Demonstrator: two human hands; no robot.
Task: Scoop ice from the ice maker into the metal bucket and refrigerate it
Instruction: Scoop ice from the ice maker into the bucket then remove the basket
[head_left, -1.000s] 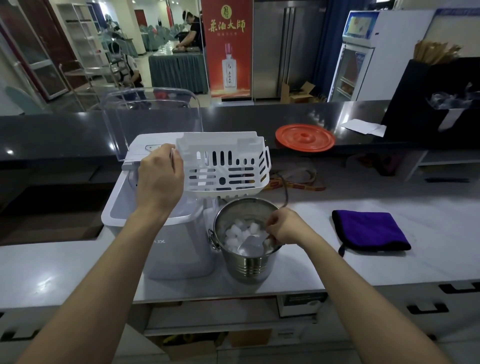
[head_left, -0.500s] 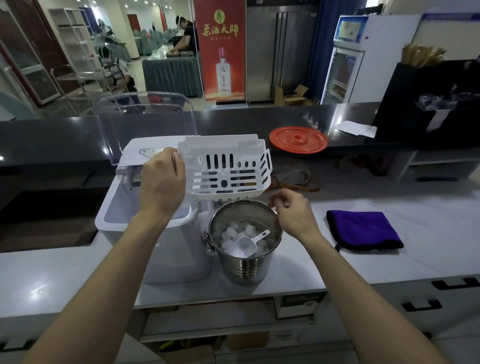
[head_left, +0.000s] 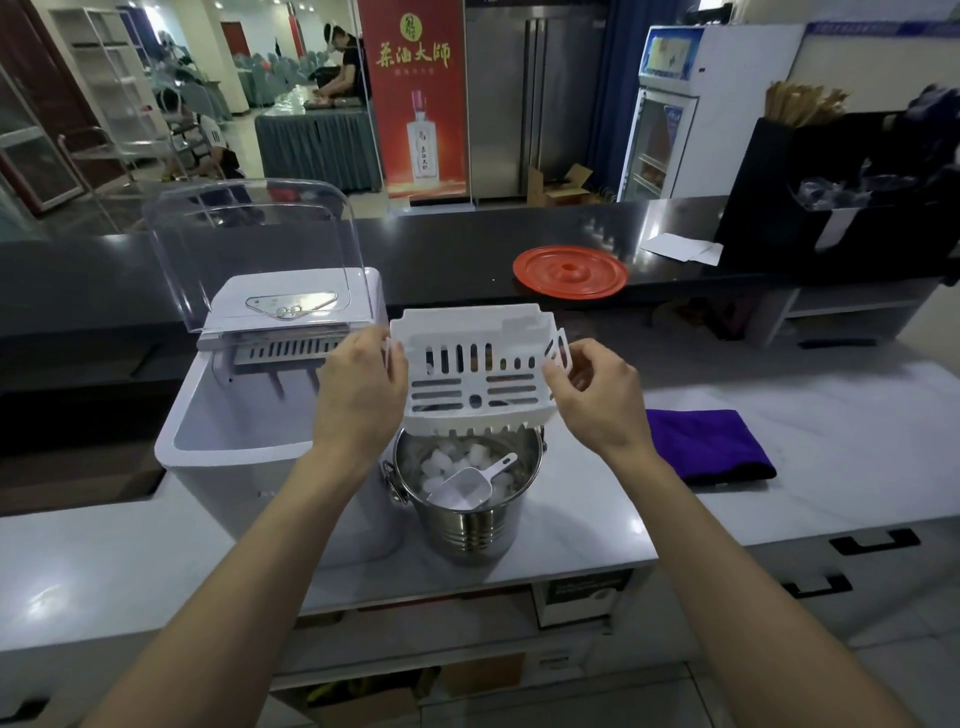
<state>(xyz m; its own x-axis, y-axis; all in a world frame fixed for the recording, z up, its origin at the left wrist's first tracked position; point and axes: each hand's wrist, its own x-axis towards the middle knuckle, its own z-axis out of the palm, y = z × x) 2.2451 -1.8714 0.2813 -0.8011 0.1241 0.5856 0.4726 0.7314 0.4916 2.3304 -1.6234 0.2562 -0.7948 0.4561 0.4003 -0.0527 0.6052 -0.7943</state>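
Leaving the scoop lying on the ice in the metal bucket, the right hand is now pinching the right end of the slotted basket while the left hand is gripping the other. They are holding it tilted just above the bucket, beside the ice maker on the bench, probably tipping out leftovers.

One readable sign: the red banner at the back carries big gold characters, 茶油大師, while the small line under them, the label on the pictured bottle and the blue header of the display fridge are too blurred to read.
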